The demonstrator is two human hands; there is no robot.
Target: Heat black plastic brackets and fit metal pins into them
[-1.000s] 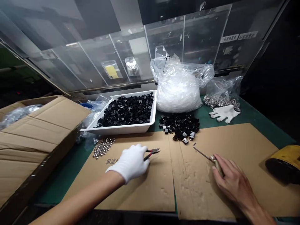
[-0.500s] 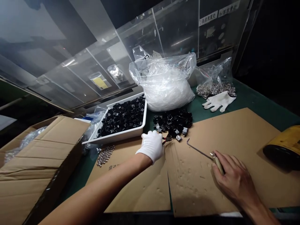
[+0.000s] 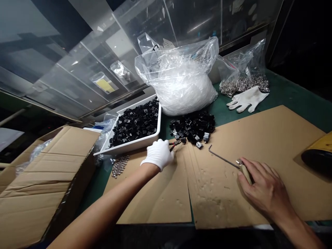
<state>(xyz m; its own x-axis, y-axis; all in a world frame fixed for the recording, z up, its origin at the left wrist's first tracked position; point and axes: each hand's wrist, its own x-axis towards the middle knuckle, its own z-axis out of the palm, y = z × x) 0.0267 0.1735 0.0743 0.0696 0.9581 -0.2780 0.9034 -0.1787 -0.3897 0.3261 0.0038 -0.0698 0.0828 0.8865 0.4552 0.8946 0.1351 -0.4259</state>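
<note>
My left hand, in a white glove, is closed round a pair of red-handled pliers. At the tip of the jaws is a small black part, just left of a heap of similar black parts. Bare, my right hand rests over the cardboard, fingers wrapped round the pale handle of a hooked metal rod. The rod's bent tip points toward the heap. Between the two hands, at the heap's near edge, lies a part with a light metallic face.
A white tray of black parts stands behind my left hand, with small metal pieces in front. Farther back are a large plastic bag, a bag of metal pieces and a white glove. An open carton is at left; a yellow object, right.
My left hand and the pliers have drawn back left from the heap, and a black part now shows at the jaws. My right hand keeps its hold; the camera view has shifted.
</note>
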